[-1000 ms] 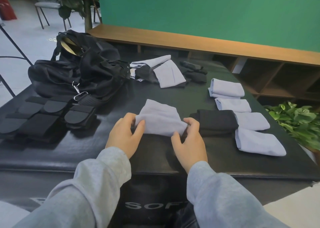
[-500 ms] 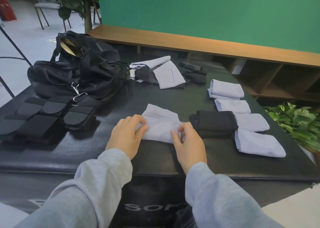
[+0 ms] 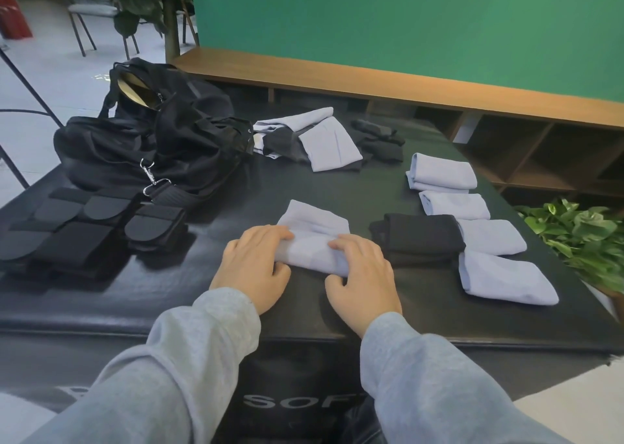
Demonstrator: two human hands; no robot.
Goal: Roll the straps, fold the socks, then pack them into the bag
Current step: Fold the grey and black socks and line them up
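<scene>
A light lavender sock (image 3: 315,232) lies on the black padded table (image 3: 236,295) in front of me, its near end doubled over. My left hand (image 3: 251,266) grips the fold's left end, fingers on top and thumb at the near edge. My right hand (image 3: 363,276) grips the right end the same way. The black bag (image 3: 152,146) slumps at the back left with its top open. Rolled black straps (image 3: 101,227) lie in front of it. Several folded light socks (image 3: 442,173) and a folded black sock (image 3: 418,237) sit to the right.
A loose pile of light socks (image 3: 320,139) and dark socks (image 3: 381,141) lies at the back of the table. A wooden bench (image 3: 405,89) runs along the green wall. A leafy plant (image 3: 580,237) stands off the table's right edge.
Both hands lifted the sock's near end and turned it over away from me. They now hold the fold low on the table, and the sock looks shorter.
</scene>
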